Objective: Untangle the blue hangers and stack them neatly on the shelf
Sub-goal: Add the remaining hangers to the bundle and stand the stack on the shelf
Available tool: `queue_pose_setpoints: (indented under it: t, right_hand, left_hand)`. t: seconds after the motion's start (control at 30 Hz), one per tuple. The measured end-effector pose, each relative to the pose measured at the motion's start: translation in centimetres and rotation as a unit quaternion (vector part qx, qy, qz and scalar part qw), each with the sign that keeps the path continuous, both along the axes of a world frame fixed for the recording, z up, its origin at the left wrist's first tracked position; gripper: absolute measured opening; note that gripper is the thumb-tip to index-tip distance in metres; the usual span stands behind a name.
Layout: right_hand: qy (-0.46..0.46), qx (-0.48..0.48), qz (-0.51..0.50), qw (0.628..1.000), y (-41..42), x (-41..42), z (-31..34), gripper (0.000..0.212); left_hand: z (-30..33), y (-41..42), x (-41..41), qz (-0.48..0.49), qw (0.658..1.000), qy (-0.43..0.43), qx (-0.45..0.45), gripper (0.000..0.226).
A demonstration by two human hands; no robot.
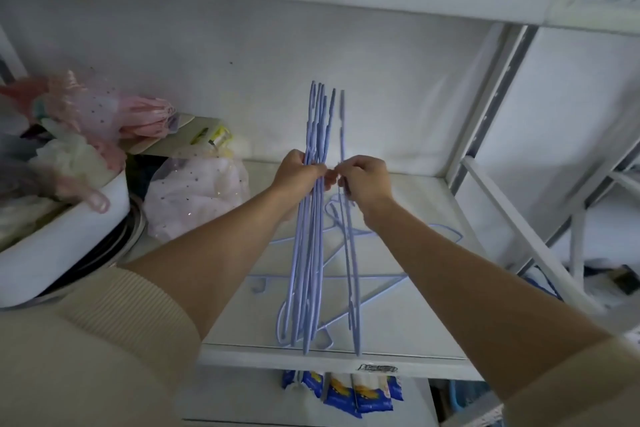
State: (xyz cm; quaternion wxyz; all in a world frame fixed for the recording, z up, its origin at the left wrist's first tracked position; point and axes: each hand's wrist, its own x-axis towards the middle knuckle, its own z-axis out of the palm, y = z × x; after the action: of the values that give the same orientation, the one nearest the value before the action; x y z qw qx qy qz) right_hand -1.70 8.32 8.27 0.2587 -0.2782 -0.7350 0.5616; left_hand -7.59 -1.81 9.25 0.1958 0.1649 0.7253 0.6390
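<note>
My left hand (298,175) grips a bundle of several thin blue hangers (313,236), held edge-on and upright above the white shelf (408,315). Just to its right, my right hand (363,184) pinches a single blue hanger (348,246), slightly apart from the bundle. More blue hangers (381,279) lie flat on the shelf beneath, crossing one another. The hooks of the held hangers are hidden behind my hands.
A white bin (59,253) of pink and cream clothes stands at the left. A bagged white garment (197,191) lies beside it on the shelf. A metal upright (498,94) bounds the shelf on the right. Blue packets (349,395) hang below the shelf edge.
</note>
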Motion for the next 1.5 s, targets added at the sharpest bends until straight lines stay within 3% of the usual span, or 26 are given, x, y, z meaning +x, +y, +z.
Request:
queue_pose_setpoints:
  t: [0.07,0.17,0.33,0.53,0.63,0.7,0.83,0.97,1.07,1.13,1.33,1.5]
  right_hand:
    - [-0.029,0.067,0.013,0.997,-1.0,-0.3,0.2,0.021]
    - [-0.072,0.169,0.007,0.983,-1.7,-0.1,0.8,0.020]
    - [-0.104,0.301,0.028,0.948,-2.0,0.3,1.4,0.019]
    - [-0.077,0.202,0.011,0.976,-1.3,1.1,0.1,0.022]
    - [-0.177,0.150,-0.039,0.972,0.3,1.5,-2.3,0.025]
    - [-0.238,0.122,-0.051,0.962,1.2,1.7,-4.3,0.026]
    - [-0.290,0.089,-0.057,0.951,2.2,0.8,-8.1,0.014]
    - [-0.322,0.088,-0.049,0.941,2.1,-1.0,-10.8,0.032]
    - [-0.347,0.088,-0.032,0.933,1.6,-2.1,-12.2,0.021]
    - [-0.357,0.102,-0.038,0.928,0.8,-2.2,-12.5,0.026]
    - [-0.326,0.138,-0.061,0.933,0.0,-1.7,-12.6,0.030]
    - [-0.278,0.176,-0.088,0.940,1.0,-0.9,-8.8,0.033]
  left_hand:
    - [0.1,0.1,0.4,0.003,0.999,0.023,-0.022,0.034]
    - [0.4,-0.3,0.9,0.017,1.000,-0.005,-0.006,0.008]
    - [0.6,-1.6,1.5,0.004,0.998,-0.038,0.052,0.008]
    - [1.3,-2.9,1.6,0.043,0.999,0.005,0.026,0.017]
    - [1.0,-3.7,0.0,0.073,0.997,0.001,0.032,0.011]
    - [0.5,-4.2,-1.1,0.076,0.997,-0.001,0.027,0.018]
    - [-1.1,-4.5,-2.9,0.076,0.997,-0.015,0.018,0.019]
    - [-2.8,-4.1,-4.2,0.070,0.996,-0.034,0.034,0.016]
    - [-3.7,-4.0,-4.5,0.063,0.995,-0.049,0.053,0.013]
    - [-4.0,-4.2,-4.3,0.059,0.994,-0.059,0.065,0.014]
    - [-3.8,-5.3,-3.6,0.056,0.994,-0.060,0.070,0.017]
    - [-2.6,-5.5,-2.6,0.055,0.995,-0.050,0.068,0.011]
